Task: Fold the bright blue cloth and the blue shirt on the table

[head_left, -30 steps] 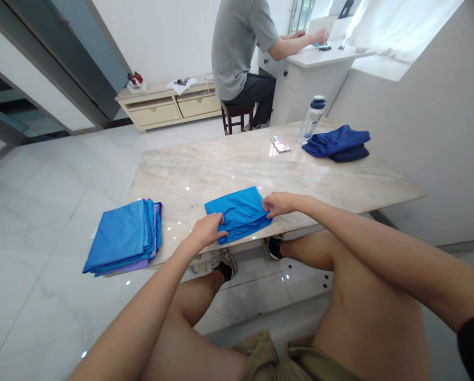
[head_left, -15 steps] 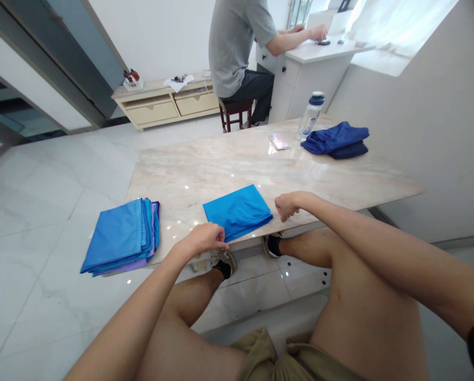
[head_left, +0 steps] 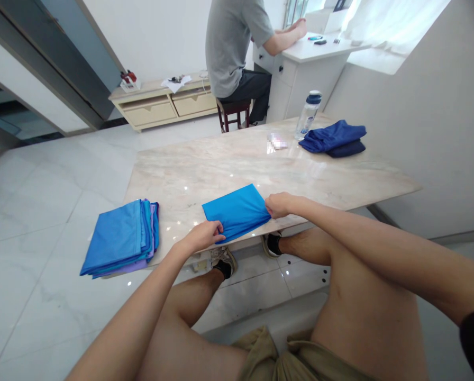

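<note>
Both hands pinch the folded blue cloth point(head_left: 237, 211) at its near edge. Left hand point(head_left: 202, 236) grips the near-left corner, fingers curled over the fabric with the thumb seemingly under it; right hand point(head_left: 279, 205) closed on the near-right corner, knuckles up. Whether either thumb is fully tucked beneath the cloth is hard to tell from this angle.

Cloth lies flat on the marble table point(head_left: 229, 164), right at the near rim, a little overhanging toward the knees. Roughly rectangular. Long axis runs left to right and slightly away, far-right corner pointing toward the middle of the table. Bulk of the cloth sits ahead of both grips, away from the body. Hands sit at opposite ends of the near edge, so the fabric between them is stretched fairly smooth. Left hand is nearer the body and lower; right hand reaches farther in over the tabletop.

Elsewhere on the table:
- stack of folded cloths point(head_left: 120, 238), blues with a purple layer showing, at the near-left corner, well apart from the left hand
- dark blue cloth pile point(head_left: 334, 138) at the far right, loosely heaped
- water bottle point(head_left: 307, 114) upright just beside that pile
- small flat object point(head_left: 276, 141), blurred, near the bottle

Another person point(head_left: 233, 47) sits at a white desk point(head_left: 312, 58) beyond the table, back turned. Low cabinet point(head_left: 161, 103) against the far wall.
</note>
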Demonstrator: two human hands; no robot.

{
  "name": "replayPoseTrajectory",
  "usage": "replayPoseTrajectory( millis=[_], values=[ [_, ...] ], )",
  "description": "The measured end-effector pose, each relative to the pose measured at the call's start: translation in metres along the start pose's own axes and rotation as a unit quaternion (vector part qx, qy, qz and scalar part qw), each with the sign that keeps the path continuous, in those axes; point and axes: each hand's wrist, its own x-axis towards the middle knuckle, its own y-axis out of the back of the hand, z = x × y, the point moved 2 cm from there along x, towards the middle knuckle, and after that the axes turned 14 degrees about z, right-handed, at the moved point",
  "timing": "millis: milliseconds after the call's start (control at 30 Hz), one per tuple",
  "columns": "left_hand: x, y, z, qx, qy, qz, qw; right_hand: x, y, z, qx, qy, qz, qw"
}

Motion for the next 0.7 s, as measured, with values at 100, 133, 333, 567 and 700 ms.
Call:
replayPoseTrajectory(
  millis=[100, 133, 333, 567, 700],
  values=[
    [0.001, -0.001, 0.000, -0.005, -0.003, -0.003, 1.000, -0.004, -0.003, -0.003, -0.015, -0.020, 0.003, 1.000],
    [0.001, -0.001, 0.000, -0.003, -0.004, -0.006, 1.000, -0.005, -0.004, -0.004, -0.014, -0.022, 0.004, 1.000],
    [-0.002, 0.006, 0.010, 0.031, -0.021, -0.018, 0.999, -0.003, -0.002, 0.002, 0.057, 0.022, -0.095, 0.994],
    [0.009, 0.010, 0.030, 0.030, -0.110, 0.210, 0.971, 0.022, 0.013, 0.008, 0.069, 0.038, 0.187, 0.979],
    [0.033, -0.016, 0.031, 0.083, -0.079, 0.276, 0.954, 0.040, -0.019, -0.025, 0.077, 0.101, 0.301, 0.945]
  ],
)
